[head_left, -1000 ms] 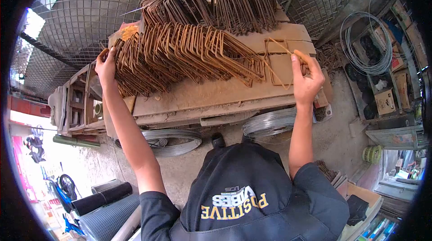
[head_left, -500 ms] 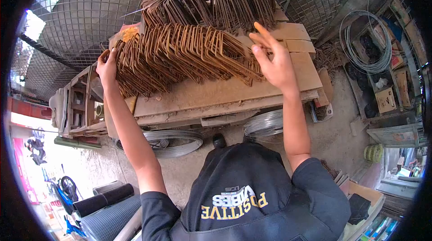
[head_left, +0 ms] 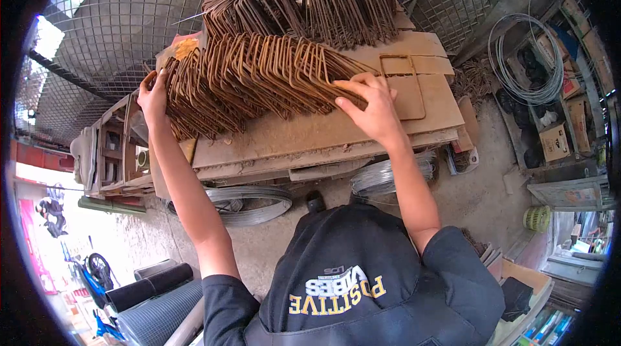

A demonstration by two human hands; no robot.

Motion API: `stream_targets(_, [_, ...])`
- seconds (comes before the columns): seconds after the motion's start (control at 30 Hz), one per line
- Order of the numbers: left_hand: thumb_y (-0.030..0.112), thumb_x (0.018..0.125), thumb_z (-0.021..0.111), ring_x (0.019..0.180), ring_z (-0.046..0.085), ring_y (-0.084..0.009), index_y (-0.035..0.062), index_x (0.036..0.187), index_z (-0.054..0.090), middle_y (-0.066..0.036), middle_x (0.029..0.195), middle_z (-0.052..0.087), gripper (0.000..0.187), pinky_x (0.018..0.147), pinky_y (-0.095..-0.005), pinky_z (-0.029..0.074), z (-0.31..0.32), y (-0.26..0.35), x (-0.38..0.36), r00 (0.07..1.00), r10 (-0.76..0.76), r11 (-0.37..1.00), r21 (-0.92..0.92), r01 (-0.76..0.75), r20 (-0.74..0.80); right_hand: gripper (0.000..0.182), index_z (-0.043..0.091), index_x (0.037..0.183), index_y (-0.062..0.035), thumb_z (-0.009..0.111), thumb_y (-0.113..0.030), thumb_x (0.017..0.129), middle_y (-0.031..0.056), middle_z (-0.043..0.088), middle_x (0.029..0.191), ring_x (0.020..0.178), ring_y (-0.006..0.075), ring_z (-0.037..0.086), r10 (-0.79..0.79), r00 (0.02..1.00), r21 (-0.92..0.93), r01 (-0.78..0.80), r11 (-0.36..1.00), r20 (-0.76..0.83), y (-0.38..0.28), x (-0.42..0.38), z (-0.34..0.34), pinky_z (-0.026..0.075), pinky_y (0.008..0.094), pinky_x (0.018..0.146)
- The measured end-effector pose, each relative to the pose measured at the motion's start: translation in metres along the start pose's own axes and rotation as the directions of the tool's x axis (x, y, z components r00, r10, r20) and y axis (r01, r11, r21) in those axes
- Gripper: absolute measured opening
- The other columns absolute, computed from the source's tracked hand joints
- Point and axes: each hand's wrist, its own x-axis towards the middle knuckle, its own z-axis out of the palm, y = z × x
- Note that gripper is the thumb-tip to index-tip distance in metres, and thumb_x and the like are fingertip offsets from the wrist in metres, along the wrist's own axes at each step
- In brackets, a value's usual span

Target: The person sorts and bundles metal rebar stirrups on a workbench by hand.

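A long leaning row of rusty rebar stirrups [head_left: 259, 74] lies across a board-topped bench. My left hand [head_left: 153, 97] is at the row's left end, its fingers curled round the outermost stirrups. At the right end my right hand [head_left: 372, 103] has its thumb and fingers closed on the last stirrups of the row; the exact number in its grasp is hidden. Just right of that hand, a single rectangular stirrup [head_left: 424, 97] lies flat on the board.
Two round bundles of stirrups, a left one [head_left: 249, 3] and a right one [head_left: 349, 0], stand behind the row against wire mesh [head_left: 149, 10]. Under the bench's front edge [head_left: 272, 163] lie coils of wire [head_left: 252, 207]. More wire [head_left: 527, 61] hangs at right.
My right hand has come down and left onto the row's right end, and its fingers have closed. The stirrups there sit closer together. My left hand has stayed in place.
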Motion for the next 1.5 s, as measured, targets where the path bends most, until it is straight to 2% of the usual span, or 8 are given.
stream_targets(0.23, [0.026,0.087,0.084,0.096,0.067,-0.0178,-0.0005,0.127,0.068,-0.013,0.112,0.071,0.05,0.087,-0.0314,0.054,-0.001,-0.002,0.001,1.0,-0.013,1.0,0.004,0.013,0.001,0.017,0.081,0.105,-0.013,0.078,-0.019,0.089,0.0036,0.073,0.097,0.101,0.0241,0.062,-0.124,0.955,0.149,0.169,0.974,-0.27,-0.007,0.009,0.023,0.03,0.0413,0.096])
stream_targets(0.47, [0.026,0.087,0.083,0.1,0.067,-0.019,-0.002,0.126,0.068,-0.015,0.118,0.07,0.05,0.09,-0.0323,0.054,-0.003,-0.01,0.01,1.0,0.006,0.998,0.067,-0.005,-0.015,0.016,0.08,0.099,-0.0114,0.082,-0.022,0.087,0.0036,0.074,0.097,0.103,0.0221,0.063,-0.074,0.943,-0.009,0.075,0.997,-0.326,-0.013,0.015,0.035,0.03,0.0419,0.095])
stream_targets(0.7, [0.026,0.087,0.084,0.099,0.067,-0.0176,-0.0032,0.126,0.068,-0.013,0.115,0.071,0.051,0.09,-0.0316,0.054,-0.002,-0.009,0.007,1.0,-0.012,1.0,-0.027,0.013,0.013,0.02,0.082,0.095,-0.0098,0.083,-0.028,0.087,0.0078,0.077,0.097,0.099,0.0239,0.066,-0.059,0.935,0.114,0.105,0.988,-0.35,-0.001,0.018,0.038,0.031,0.0419,0.098])
stream_targets(0.87, [0.025,0.088,0.083,0.097,0.068,-0.0163,-0.0035,0.125,0.068,-0.012,0.114,0.071,0.049,0.088,-0.0306,0.054,-0.001,-0.009,0.008,1.0,-0.013,0.999,-0.033,0.013,0.008,0.031,0.081,0.107,-0.008,0.081,-0.032,0.089,0.0083,0.077,0.1,0.105,0.0254,0.067,-0.019,0.971,0.38,0.111,0.919,-0.238,-0.009,0.025,0.033,0.033,0.0433,0.1])
stream_targets(1.0, [0.024,0.089,0.083,0.096,0.067,-0.0167,-0.0034,0.125,0.068,-0.012,0.112,0.071,0.048,0.087,-0.0309,0.054,-0.001,-0.011,0.008,1.0,-0.001,0.999,-0.033,0.001,0.001,0.046,0.072,0.129,-0.0063,0.077,-0.033,0.092,0.0131,0.073,0.118,0.114,0.0321,0.064,-0.147,0.965,0.015,0.154,0.988,-0.218,-0.026,0.01,0.022,0.032,0.0481,0.106])
stream_targets(1.13, [0.024,0.089,0.083,0.098,0.066,-0.0169,-0.003,0.126,0.068,-0.012,0.113,0.071,0.048,0.087,-0.0312,0.054,0.0,-0.001,-0.002,1.0,-0.028,0.998,-0.061,0.029,0.01,0.04,0.072,0.127,-0.0083,0.075,-0.027,0.092,0.0144,0.066,0.133,0.121,0.0336,0.061,0.061,0.968,0.33,0.023,0.944,-0.243,0.009,-0.001,0.012,0.034,0.0537,0.11])
stream_targets(1.37, [0.024,0.088,0.083,0.098,0.066,-0.017,-0.0024,0.125,0.068,-0.011,0.112,0.071,0.048,0.088,-0.0308,0.054,-0.001,-0.006,0.003,1.0,-0.018,0.999,-0.045,0.019,0.006,0.046,0.068,0.132,-0.0127,0.074,-0.036,0.092,0.0166,0.062,0.133,0.129,0.0374,0.056,0.329,0.833,-0.271,-0.476,0.837,-0.446,0.105,-0.053,-0.027,0.036,0.0608,0.108])
stream_targets(1.5, [0.023,0.088,0.084,0.098,0.068,-0.0174,-0.0023,0.127,0.067,-0.012,0.112,0.072,0.049,0.088,-0.0309,0.054,-0.003,-0.01,0.008,1.0,0.014,0.999,-0.042,-0.013,0.018,0.046,0.07,0.129,-0.0125,0.073,-0.04,0.092,0.0151,0.064,0.129,0.125,0.0378,0.058,0.425,0.793,-0.26,-0.564,0.784,-0.437,0.123,-0.071,-0.043,0.038,0.0607,0.102])
